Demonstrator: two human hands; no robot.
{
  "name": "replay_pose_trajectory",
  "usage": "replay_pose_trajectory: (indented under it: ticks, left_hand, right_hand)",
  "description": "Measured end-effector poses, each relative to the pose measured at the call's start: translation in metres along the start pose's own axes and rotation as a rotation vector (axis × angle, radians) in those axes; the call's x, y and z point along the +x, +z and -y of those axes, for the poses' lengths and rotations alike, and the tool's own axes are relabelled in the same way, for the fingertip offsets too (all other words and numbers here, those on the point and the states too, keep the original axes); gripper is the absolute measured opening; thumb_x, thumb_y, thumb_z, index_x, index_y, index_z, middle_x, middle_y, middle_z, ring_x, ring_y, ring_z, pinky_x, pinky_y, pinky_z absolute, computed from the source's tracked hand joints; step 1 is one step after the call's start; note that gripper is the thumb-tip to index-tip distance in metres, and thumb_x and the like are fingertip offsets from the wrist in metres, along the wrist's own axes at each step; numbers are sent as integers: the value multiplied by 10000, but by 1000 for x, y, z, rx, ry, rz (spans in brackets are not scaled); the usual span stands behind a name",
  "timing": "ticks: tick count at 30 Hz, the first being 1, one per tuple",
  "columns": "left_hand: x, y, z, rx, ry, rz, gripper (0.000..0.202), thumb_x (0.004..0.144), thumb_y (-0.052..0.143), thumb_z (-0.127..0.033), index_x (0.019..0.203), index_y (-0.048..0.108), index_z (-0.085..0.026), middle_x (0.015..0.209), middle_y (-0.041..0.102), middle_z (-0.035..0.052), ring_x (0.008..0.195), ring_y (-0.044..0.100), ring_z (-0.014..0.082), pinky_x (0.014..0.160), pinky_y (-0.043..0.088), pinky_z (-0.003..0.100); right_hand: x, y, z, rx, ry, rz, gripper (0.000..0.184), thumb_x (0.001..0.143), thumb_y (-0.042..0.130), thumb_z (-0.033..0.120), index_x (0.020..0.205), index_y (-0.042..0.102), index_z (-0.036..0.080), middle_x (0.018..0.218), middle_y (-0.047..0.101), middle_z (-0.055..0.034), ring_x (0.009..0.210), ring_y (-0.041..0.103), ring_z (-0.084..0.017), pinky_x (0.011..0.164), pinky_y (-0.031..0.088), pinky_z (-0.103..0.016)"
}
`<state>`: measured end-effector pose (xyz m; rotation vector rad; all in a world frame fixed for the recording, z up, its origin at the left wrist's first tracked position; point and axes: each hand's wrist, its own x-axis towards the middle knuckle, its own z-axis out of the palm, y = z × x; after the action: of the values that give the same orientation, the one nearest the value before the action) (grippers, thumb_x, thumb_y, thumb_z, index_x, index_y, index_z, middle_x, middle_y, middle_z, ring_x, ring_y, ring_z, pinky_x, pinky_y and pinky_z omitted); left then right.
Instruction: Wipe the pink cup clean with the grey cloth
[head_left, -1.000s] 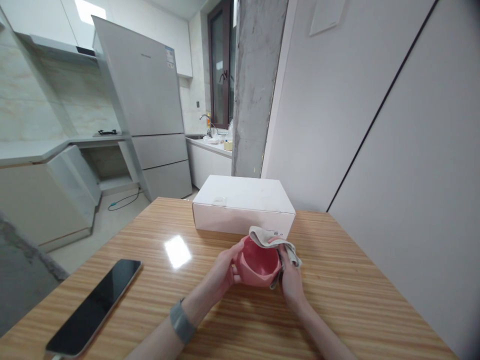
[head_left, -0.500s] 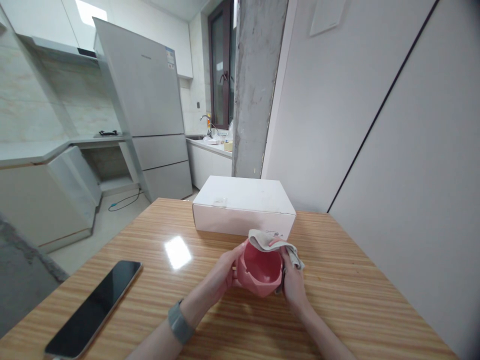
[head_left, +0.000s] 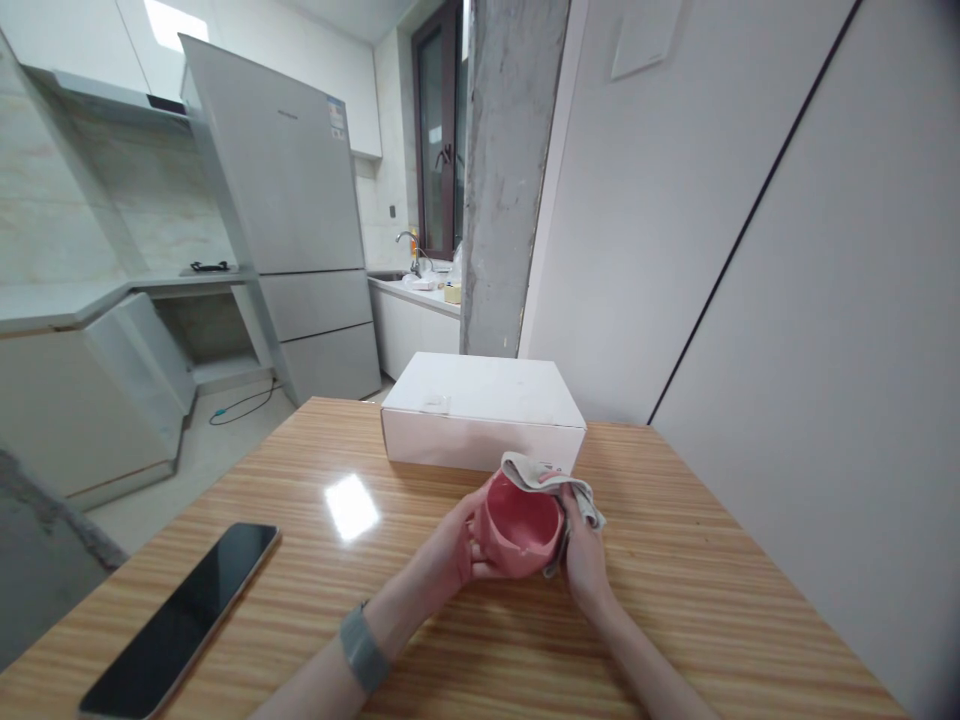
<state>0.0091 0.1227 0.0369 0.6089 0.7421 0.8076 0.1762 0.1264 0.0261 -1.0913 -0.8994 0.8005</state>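
A pink faceted bowl [head_left: 521, 540] is tilted so that its hollow inside faces me, held above the wooden table. My left hand [head_left: 456, 548] is closed on the bowl's left side, with fingers reaching under it. On the right side, my right hand [head_left: 583, 555] grips a light grey cloth [head_left: 534, 472], pressing it against the bowl's rim and outer wall. Part of the cloth hangs down between the right hand and the bowl. The right fingertips are partly covered by the cloth.
Behind the bowl a white cardboard box [head_left: 484, 410] lies on the wooden table [head_left: 720, 620]. At the left a black smartphone [head_left: 184, 620] rests face up. Beyond the table stand a grey refrigerator [head_left: 277, 180] and a concrete pillar [head_left: 499, 180].
The bowl has turned slightly in my hands, its rim notch shifting from the left to the lower front. My left fingers have shifted underneath. The whole view has drifted a little.
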Motion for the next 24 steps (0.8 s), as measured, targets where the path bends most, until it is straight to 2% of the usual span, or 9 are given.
replay_pose_trajectory:
  ticks: [4, 6, 11, 13, 17, 21, 24]
  left_hand:
    - [5, -8, 2, 46, 43, -24, 512, 816, 620, -502, 1136, 649, -103, 946, 740, 137, 711, 706, 220, 607, 597, 331]
    - [5, -8, 3, 17, 75, -13, 503, 823, 622, -480, 1166, 636, -111, 1015, 733, 152, 778, 712, 241, 647, 598, 349]
    - [-2, 2, 1, -69, 171, 86, 432, 818, 666, -359, 1189, 617, -143, 1148, 692, 142, 967, 684, 258, 798, 572, 368]
    - [-4, 4, -1, -54, 150, 74, 424, 813, 663, -399, 1164, 630, -163, 1113, 702, 117, 920, 691, 236, 770, 575, 348]
    - [-3, -2, -6, 71, 21, -54, 509, 802, 579, -608, 1032, 684, -167, 858, 721, 56, 634, 664, 157, 564, 550, 264]
    - [-3, -6, -9, 166, 65, -93, 488, 743, 663, -601, 936, 706, -155, 757, 707, 28, 587, 622, 125, 490, 488, 198]
    - [-3, -5, -11, 144, 102, -140, 462, 734, 686, -569, 924, 707, -148, 758, 715, 33, 571, 615, 126, 458, 464, 192]
  right_hand:
    - [-4, 0, -1, -19, 43, 0, 367, 766, 622, 528, 962, 753, 247, 1039, 749, -44, 1115, 607, -271, 1073, 365, -422]
    - [-5, 1, -2, -34, 43, 5, 373, 754, 629, 534, 950, 756, 243, 1036, 749, -53, 1129, 597, -280, 1088, 345, -431]
    - [-4, 0, 1, -124, -64, 40, 387, 790, 580, 559, 917, 761, 242, 999, 754, -65, 1143, 591, -276, 1095, 345, -421]
    - [-3, 0, 2, -134, -62, 27, 396, 789, 583, 569, 915, 761, 238, 986, 756, -63, 1137, 595, -272, 1088, 360, -418]
    - [-6, -1, 5, -140, -18, -15, 413, 772, 590, 583, 899, 760, 228, 940, 765, -58, 1083, 623, -273, 1034, 423, -423]
    - [-14, 3, 8, -150, -22, 31, 348, 763, 596, 543, 812, 759, 239, 861, 765, -63, 975, 662, -297, 948, 490, -442]
    - [-20, 8, 12, -146, -84, 78, 297, 770, 592, 503, 785, 756, 255, 880, 758, -65, 980, 660, -304, 946, 495, -442]
